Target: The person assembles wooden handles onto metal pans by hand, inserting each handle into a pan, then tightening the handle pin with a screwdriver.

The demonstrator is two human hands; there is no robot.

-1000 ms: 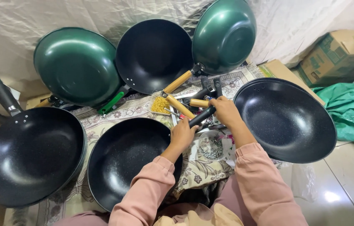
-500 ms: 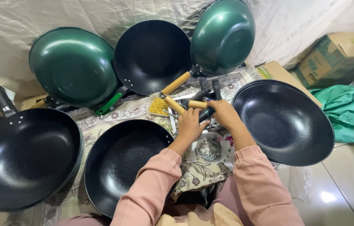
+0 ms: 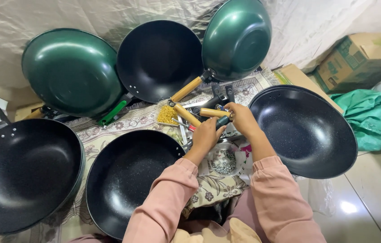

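Both hands have drawn closer together over the handle pile since the earlier view, the left hand (image 3: 206,135) rising toward the right hand (image 3: 243,118). Step in hand, by judgement: fitting or sorting a pan handle. The left hand is curled shut around a dark-gripped tool (image 3: 221,121), apparently a screwdriver; the right hand pinches the end of a wooden handle (image 3: 213,112) that lies among loose handles on the patterned mat (image 3: 123,121), between the near black wok (image 3: 127,180) and the right-hand black wok (image 3: 305,130). A dish of small silver fasteners (image 3: 223,162) sits just beneath the wrists. The next move would call for lining the tool tip up squarely with the handle end.
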